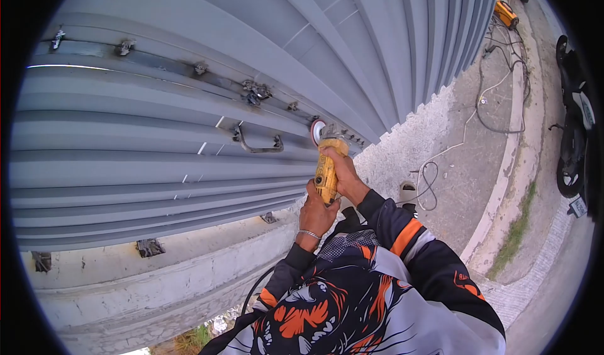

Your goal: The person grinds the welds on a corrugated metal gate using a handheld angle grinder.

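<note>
A yellow angle grinder (327,174) is held in both hands in front of a grey ribbed metal gate (239,97). My left hand (316,214) wraps round the rear end of its body, and a bracelet shows on that wrist. My right hand (344,174) is closed round the grinder's body nearer its head. The grinder's round disc (318,131), white with a reddish rim, is at the vertical seam of the gate, beside a row of rough weld spots. Whether the disc touches the metal cannot be made out. A metal handle (259,146) is fixed to the gate beside the disc.
Several rough metal lumps line the seam, one a dark cluster (255,93). A pale cable (464,135) runs over the concrete pavement towards a yellow machine (506,14). A motorcycle (574,122) stands at the far right. A low concrete ledge (207,264) lies below the gate.
</note>
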`<control>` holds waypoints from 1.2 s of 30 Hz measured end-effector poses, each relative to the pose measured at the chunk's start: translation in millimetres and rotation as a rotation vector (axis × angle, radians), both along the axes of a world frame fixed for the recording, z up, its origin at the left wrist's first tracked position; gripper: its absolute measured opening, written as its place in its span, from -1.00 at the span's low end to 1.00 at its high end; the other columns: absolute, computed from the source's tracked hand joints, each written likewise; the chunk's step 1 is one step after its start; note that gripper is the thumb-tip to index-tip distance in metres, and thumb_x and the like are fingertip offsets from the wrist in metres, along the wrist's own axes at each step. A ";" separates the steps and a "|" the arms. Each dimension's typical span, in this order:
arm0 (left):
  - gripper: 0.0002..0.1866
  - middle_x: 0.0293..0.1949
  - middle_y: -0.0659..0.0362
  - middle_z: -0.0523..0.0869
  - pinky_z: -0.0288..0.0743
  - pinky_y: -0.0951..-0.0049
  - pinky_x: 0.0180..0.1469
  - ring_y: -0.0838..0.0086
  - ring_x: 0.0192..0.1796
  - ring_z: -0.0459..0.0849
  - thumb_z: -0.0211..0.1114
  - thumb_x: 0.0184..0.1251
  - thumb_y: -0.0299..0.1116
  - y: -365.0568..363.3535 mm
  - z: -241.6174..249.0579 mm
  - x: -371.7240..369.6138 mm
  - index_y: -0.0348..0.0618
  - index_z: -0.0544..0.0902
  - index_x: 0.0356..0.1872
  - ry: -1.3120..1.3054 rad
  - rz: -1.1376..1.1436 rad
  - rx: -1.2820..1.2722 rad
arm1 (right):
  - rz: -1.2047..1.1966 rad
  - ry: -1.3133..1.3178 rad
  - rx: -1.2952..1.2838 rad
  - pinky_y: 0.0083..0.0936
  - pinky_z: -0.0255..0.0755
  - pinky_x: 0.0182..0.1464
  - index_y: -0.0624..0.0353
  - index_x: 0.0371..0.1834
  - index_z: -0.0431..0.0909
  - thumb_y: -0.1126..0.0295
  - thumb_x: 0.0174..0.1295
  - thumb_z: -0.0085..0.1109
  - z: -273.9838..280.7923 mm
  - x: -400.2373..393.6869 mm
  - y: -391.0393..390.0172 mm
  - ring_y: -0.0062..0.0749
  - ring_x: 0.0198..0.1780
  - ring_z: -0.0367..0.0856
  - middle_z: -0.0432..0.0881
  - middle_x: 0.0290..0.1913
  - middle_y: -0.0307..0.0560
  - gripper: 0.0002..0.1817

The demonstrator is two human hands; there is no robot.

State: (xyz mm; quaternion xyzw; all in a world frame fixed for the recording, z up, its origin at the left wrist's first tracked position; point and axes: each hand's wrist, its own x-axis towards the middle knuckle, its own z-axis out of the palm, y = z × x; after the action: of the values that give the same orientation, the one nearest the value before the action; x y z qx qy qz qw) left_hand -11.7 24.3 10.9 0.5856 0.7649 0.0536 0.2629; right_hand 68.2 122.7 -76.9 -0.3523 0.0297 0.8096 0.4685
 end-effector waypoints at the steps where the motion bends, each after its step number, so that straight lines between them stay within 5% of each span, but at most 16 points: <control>1: -0.08 -0.05 -0.38 0.76 0.62 -0.13 0.05 -0.34 0.01 0.75 0.52 0.27 -0.13 0.6 0.6 0.2 -0.29 0.15 0.47 -0.001 -0.002 0.005 | -0.003 0.006 0.010 -0.33 0.56 -0.29 0.29 0.06 0.63 0.24 0.21 0.46 -0.4 -0.3 0.8 -0.35 -0.31 0.64 0.62 -0.23 -0.12 -0.55; 36: -0.03 0.00 -0.38 0.75 0.63 -0.09 0.10 -0.33 0.05 0.75 0.54 0.24 -0.14 -3.6 -4.2 13.4 -0.29 0.12 0.51 -0.035 0.035 -0.062 | 0.050 0.045 -0.004 -0.34 0.59 -0.20 0.32 0.12 0.60 0.20 0.23 0.54 -9.3 18.9 -6.1 -0.36 -0.24 0.66 0.62 -0.19 -0.14 -0.47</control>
State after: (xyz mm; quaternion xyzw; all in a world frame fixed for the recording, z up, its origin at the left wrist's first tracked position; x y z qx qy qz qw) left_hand 1.7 20.7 6.8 0.5627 0.7715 0.0446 0.2934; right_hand 87.2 116.6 -86.1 -0.3356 0.0330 0.8288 0.4465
